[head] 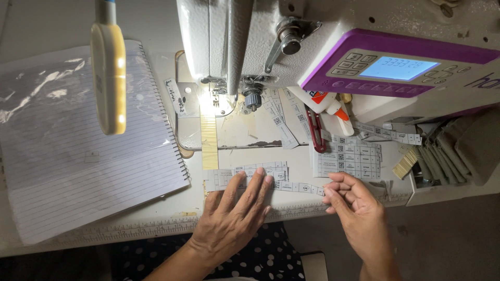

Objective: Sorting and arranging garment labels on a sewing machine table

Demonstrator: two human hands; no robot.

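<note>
Left hand (237, 211) lies flat and spread, pressing the label strips (260, 174) onto the desk (172, 211) at its front edge below the sewing machine (291, 41), while the right hand (354, 205), fingers loosely curled, pinches the strip's right end. These thin, slick paper ribbons could slide apart or crease if that palm shifts. Lined spiral notebook (78, 156) sits left, under crinkly clear plastic.

Far centre: white sewing machine (291, 36), purple control panel (396, 65). Left: spiral lined notebook (78, 151), lit lamp (108, 73). Red snips (316, 132). Right: folded fabric pieces (458, 151).
</note>
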